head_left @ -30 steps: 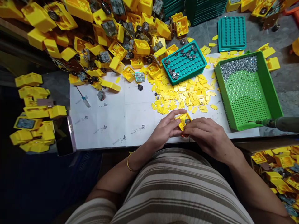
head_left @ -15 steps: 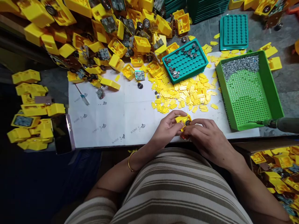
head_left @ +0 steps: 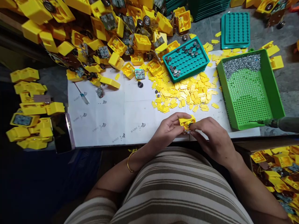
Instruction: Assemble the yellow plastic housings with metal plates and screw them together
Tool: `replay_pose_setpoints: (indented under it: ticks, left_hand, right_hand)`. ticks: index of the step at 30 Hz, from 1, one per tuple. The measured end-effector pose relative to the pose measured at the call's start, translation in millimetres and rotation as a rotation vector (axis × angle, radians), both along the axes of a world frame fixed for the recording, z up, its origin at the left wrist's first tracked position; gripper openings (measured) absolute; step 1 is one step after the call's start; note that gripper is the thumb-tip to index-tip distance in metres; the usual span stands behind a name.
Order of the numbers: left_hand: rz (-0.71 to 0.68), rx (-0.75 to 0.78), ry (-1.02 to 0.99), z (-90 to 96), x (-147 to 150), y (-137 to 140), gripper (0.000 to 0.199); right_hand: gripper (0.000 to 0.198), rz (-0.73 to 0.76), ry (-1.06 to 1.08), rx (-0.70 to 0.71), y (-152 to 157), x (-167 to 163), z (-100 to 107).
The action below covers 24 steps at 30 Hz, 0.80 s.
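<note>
Left hand (head_left: 169, 128) pinches housing (head_left: 186, 121), right hand's (head_left: 211, 134) grip unclear, tabs (head_left: 188, 90) and teal tray (head_left: 191, 71) beyond

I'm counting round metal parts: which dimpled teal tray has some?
The nearer tray, amid the loose yellow pieces: it bears round metal parts, while the farther tray, behind the green basket, shows none.

Small yellow housing (head_left: 187, 120), plastic, boxlike, held right of frame centre and slightly below it. Open side faces camera; hollow interior and upper wall visible, lower left part covered. Exact tilt hard to read. Dark round part (head_left: 190, 124) at housing's right side, mostly hidden; seated or loose, cannot tell. Small pale piece (head_left: 188, 132) shows at housing's lower edge, too small to identify. Finer interior detail blurred.
</note>
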<state>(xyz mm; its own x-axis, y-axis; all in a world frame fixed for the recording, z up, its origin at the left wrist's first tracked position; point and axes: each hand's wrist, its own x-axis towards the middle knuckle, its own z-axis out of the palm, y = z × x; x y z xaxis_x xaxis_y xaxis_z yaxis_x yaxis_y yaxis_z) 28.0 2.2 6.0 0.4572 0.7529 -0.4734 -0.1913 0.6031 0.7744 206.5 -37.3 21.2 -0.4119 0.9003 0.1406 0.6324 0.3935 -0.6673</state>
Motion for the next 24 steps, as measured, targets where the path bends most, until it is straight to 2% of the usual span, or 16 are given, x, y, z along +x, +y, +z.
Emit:
replay_pose_setpoints:
  ticks: [5, 8, 11, 17, 24]
  left_hand:
    - [-0.01, -0.02, -0.061, 1.9, -5.4, 0.8, 0.027]
    - [-0.026, -0.072, -0.07, 1.8, -7.3, 0.2, 0.029]
    - [-0.045, -0.115, -0.1, 0.2, -7.5, -0.9, 0.032]
    - [-0.054, -0.112, -0.087, -4.0, -6.0, -2.2, 0.036]
    - [-0.075, -0.122, -0.061, -3.1, -4.4, -3.6, 0.038]
  right_hand:
    - [0.016, -0.059, 0.176, -0.084, 0.2, -3.2, 0.2]
    - [0.02, -0.147, 0.285, -0.05, 0.4, -6.4, 0.1]
    - [0.021, -0.201, 0.307, -0.044, 1.2, -7.7, -1.3]
    - [0.017, -0.256, 0.284, -0.067, 2.5, -8.7, -4.0]
    - [0.015, -0.298, 0.067, 0.055, 4.0, -9.6, -4.8]
